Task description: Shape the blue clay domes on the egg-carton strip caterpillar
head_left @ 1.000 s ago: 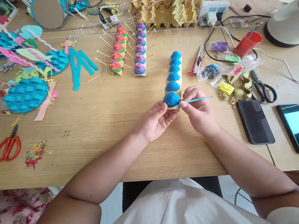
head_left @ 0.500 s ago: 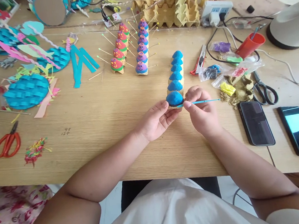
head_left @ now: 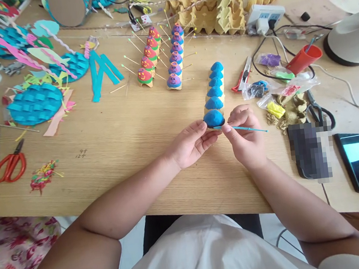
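So my wood-grain worktop (head_left: 132, 174) is pretty crowded, with pale floor (head_left: 132, 250) showing below its near edge. There's floral fabric (head_left: 15, 257) down around 9 o'clock, a blue woven disc (head_left: 35, 104) at 10, and stacked egg trays (head_left: 205, 6) way out at 12.

Container-wise, a red cup (head_left: 304, 59) leans at 1 o'clock with something thin and bluish poking out, maybe a tool, too small for me to say. Near it are clear bags: one (head_left: 255, 90) has black and blue stuff in it, another (head_left: 274, 108) has a yellow lump.

The strip of blue domes (head_left: 215, 91) runs away from me toward 12. My left grip (head_left: 189, 146) is pinching its near end, thumb beside the closest dome. My right grip (head_left: 246, 137) has thumb and fingertips pressed around a thin blue stick (head_left: 253, 129), its inner end at that dome's dark lower rim (head_left: 212, 125).
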The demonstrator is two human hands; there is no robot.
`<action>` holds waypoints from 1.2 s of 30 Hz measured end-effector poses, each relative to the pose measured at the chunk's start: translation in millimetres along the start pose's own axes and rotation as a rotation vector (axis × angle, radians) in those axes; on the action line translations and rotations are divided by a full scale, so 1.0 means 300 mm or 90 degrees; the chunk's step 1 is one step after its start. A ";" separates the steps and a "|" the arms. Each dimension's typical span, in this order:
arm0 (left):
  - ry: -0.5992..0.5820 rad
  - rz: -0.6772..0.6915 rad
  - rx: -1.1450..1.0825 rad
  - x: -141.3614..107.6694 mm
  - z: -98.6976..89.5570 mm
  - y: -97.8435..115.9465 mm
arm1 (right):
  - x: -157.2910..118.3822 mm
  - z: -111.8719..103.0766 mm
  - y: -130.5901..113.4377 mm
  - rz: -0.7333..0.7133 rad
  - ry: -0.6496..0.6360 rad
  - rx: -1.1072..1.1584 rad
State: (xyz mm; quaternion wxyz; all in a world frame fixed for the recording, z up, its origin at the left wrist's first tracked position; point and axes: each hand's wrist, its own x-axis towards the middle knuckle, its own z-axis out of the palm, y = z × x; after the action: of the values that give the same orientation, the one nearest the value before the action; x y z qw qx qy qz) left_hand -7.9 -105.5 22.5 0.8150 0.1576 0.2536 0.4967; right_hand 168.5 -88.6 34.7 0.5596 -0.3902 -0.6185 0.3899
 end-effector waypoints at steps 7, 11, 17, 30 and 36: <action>0.009 -0.010 -0.005 -0.001 0.009 0.000 | -0.007 0.001 -0.004 -0.075 0.032 -0.080; 0.016 -0.014 0.005 -0.001 0.009 0.000 | -0.007 0.000 0.006 -0.060 0.022 -0.045; 0.012 -0.011 0.009 0.001 0.001 -0.002 | -0.011 -0.002 -0.014 -0.049 -0.009 -0.016; -0.011 -0.018 0.001 0.001 -0.008 -0.012 | -0.023 0.001 -0.021 -0.149 0.034 -0.176; -0.007 -0.023 -0.012 0.000 0.008 -0.004 | -0.020 0.006 -0.003 -0.234 0.052 -0.220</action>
State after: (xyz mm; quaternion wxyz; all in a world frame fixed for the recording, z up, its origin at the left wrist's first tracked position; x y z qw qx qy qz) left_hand -5.5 -106.2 23.9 0.8264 0.1482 0.2475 0.4836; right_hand 167.0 -94.7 33.0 0.5707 -0.3767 -0.7132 0.1541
